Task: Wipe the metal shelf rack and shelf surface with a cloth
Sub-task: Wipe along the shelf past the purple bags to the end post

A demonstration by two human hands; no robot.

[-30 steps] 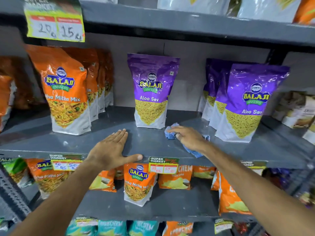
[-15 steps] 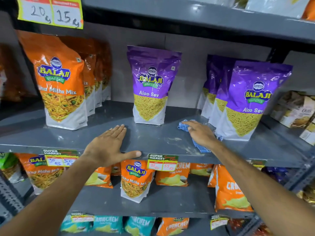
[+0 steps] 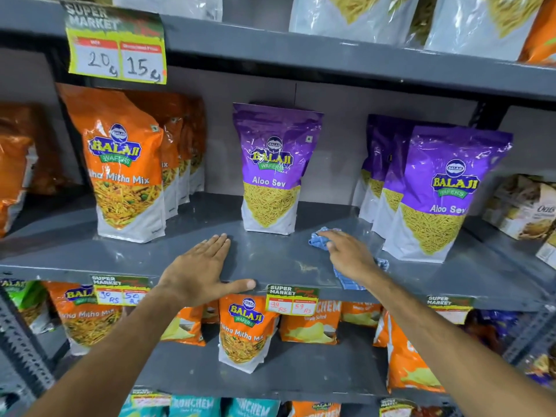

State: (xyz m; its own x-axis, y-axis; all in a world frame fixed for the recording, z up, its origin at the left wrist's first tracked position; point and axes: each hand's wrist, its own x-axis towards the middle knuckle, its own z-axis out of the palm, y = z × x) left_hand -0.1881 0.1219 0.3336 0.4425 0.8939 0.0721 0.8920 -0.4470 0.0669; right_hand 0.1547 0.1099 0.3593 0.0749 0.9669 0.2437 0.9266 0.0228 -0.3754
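A grey metal shelf (image 3: 270, 257) runs across the middle of the view. A blue checked cloth (image 3: 319, 240) lies on it, right of centre. My right hand (image 3: 350, 255) presses flat on the cloth, which sticks out past the fingertips and at the shelf's front edge. My left hand (image 3: 200, 269) rests flat on the bare shelf with fingers together and the thumb along the front lip, holding nothing. A single purple Aloo Sev pouch (image 3: 272, 170) stands just behind the two hands.
Orange Mitha Mix pouches (image 3: 120, 167) stand at the left, and more purple pouches (image 3: 436, 194) crowd close to the cloth's right. Boxes (image 3: 523, 206) sit at the far right. Price tags (image 3: 291, 300) hang on the front lip. Stocked shelves lie above and below.
My right hand has slid the cloth rightward and back along the shelf, closer to the purple pouches. My left hand has stayed planted on the shelf.
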